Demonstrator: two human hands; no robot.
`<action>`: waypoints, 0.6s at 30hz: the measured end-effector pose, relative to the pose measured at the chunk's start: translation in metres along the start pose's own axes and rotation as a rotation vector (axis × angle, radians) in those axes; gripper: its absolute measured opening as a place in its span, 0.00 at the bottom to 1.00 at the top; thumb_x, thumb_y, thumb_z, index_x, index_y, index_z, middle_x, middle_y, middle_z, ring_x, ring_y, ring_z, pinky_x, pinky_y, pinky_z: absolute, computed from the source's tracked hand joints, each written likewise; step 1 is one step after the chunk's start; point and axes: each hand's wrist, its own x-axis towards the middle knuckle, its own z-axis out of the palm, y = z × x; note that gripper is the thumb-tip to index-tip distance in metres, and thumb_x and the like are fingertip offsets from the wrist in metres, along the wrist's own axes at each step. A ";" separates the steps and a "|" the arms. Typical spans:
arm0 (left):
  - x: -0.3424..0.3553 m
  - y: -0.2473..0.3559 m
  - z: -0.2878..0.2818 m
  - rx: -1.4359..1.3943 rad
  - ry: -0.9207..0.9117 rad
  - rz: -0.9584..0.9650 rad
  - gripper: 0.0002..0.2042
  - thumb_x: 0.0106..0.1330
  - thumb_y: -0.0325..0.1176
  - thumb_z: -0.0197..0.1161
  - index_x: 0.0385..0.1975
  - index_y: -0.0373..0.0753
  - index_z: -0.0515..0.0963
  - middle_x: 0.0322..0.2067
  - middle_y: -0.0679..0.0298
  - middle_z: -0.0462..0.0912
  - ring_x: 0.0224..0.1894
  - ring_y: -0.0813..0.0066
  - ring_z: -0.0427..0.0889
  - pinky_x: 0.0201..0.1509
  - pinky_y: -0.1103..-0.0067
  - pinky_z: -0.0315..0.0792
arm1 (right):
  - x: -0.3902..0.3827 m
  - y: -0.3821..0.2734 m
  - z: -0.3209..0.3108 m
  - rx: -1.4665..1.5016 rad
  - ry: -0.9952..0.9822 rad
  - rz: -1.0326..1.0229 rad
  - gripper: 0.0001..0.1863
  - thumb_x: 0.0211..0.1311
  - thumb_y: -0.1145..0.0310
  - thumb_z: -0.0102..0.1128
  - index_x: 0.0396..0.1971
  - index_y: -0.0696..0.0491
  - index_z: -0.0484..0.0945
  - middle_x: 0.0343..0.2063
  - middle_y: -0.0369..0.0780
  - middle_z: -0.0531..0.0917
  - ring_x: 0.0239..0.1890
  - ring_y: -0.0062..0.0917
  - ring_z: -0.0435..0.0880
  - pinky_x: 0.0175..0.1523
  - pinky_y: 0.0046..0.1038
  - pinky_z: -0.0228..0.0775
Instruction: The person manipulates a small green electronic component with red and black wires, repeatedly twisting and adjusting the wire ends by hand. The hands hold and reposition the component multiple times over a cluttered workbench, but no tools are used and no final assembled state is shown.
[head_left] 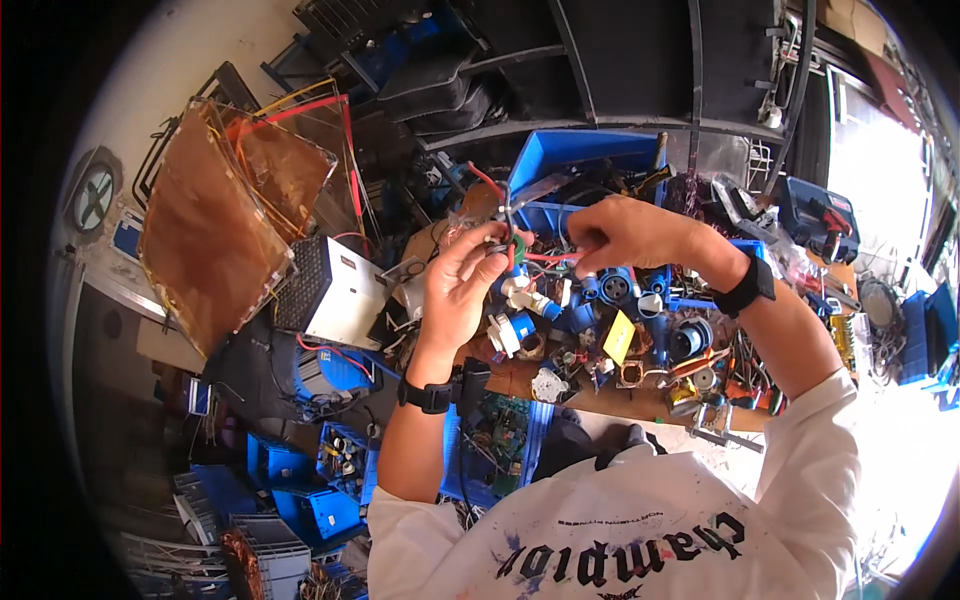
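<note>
Red wire (548,258), pinched by left fingers (488,268) and right fingers (592,260), hangs above a cluttered wooden bench (632,404) near blue bins (334,512).

Glaring daylight from a bright opening (865,150) at right, washed-out lower right, dim lower left, black fisheye rim, bent outer lines

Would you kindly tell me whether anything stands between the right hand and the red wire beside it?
Nothing visible does: the right hand appears to pinch the red wire, which stretches toward the green ring at the left hand.
</note>
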 end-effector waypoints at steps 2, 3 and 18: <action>0.002 -0.001 0.002 -0.009 -0.004 0.013 0.17 0.71 0.39 0.60 0.54 0.36 0.76 0.46 0.56 0.84 0.51 0.70 0.81 0.56 0.76 0.70 | -0.003 0.016 0.007 0.006 0.125 0.034 0.17 0.50 0.62 0.72 0.25 0.58 0.74 0.20 0.45 0.77 0.26 0.41 0.78 0.35 0.37 0.68; 0.004 -0.001 0.003 -0.014 -0.009 0.020 0.17 0.71 0.39 0.60 0.54 0.36 0.76 0.46 0.56 0.85 0.51 0.71 0.81 0.55 0.76 0.70 | -0.003 0.022 0.014 -0.024 0.255 -0.028 0.18 0.48 0.64 0.73 0.23 0.58 0.71 0.20 0.47 0.76 0.26 0.42 0.77 0.33 0.38 0.67; 0.013 -0.008 0.020 0.084 -0.023 -0.153 0.15 0.69 0.28 0.63 0.53 0.28 0.76 0.41 0.63 0.84 0.44 0.79 0.82 0.52 0.82 0.75 | -0.017 0.036 0.012 -0.413 1.157 -0.150 0.18 0.47 0.65 0.77 0.21 0.54 0.71 0.17 0.39 0.73 0.22 0.35 0.74 0.27 0.32 0.68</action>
